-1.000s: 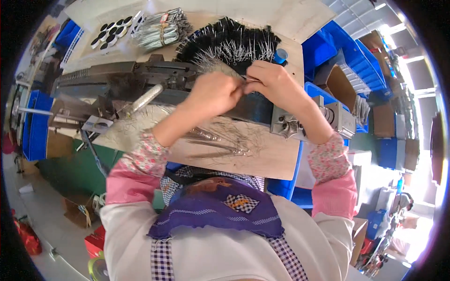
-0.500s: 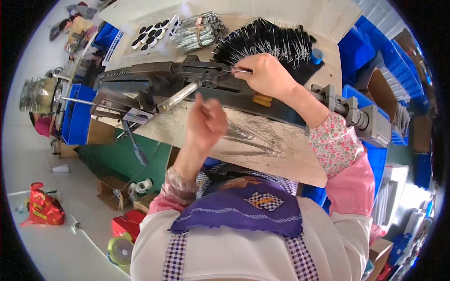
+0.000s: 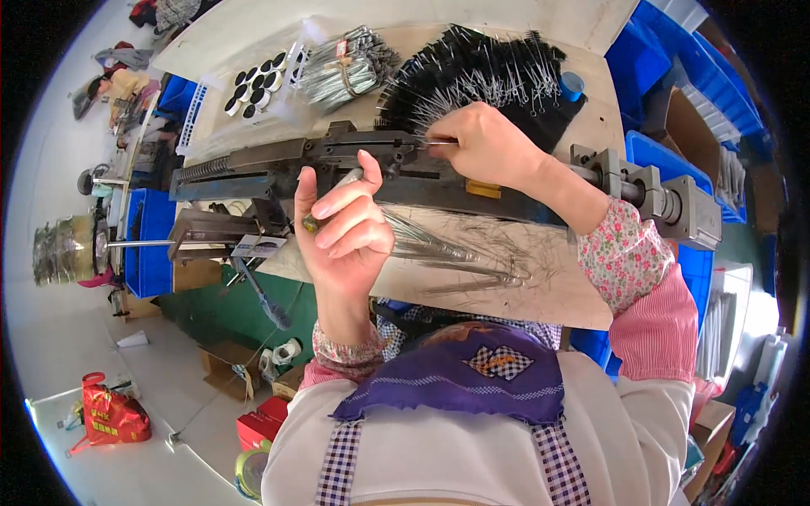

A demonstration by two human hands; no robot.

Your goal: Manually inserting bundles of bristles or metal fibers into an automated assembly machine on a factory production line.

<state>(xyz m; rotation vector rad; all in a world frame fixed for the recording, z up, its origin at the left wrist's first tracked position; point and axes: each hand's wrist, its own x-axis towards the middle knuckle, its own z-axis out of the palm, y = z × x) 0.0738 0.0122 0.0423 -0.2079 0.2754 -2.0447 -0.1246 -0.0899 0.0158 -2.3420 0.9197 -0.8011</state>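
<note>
My right hand is closed in a pinch on a thin metal wire, against the middle of a long dark metal machine. Its fingertips partly hide the wire. My left hand is palm up in front of the machine's silver lever handle, thumb and index finger apart, the other fingers loosely curled. Part of the handle shows between thumb and fingers; whether they touch it I cannot tell. Below the machine, a loose bunch of thin wires lies on the wooden bench.
Behind the machine lie a heap of black brushes with wire stems and a tied bundle of metal wires. White-and-black round pieces stand at the back left. A wire spool sits far left, blue bins at right.
My left hand has risen and turned palm up, up to the lever handle. My right hand keeps its pinch at the machine. The whole view has shifted slightly.
</note>
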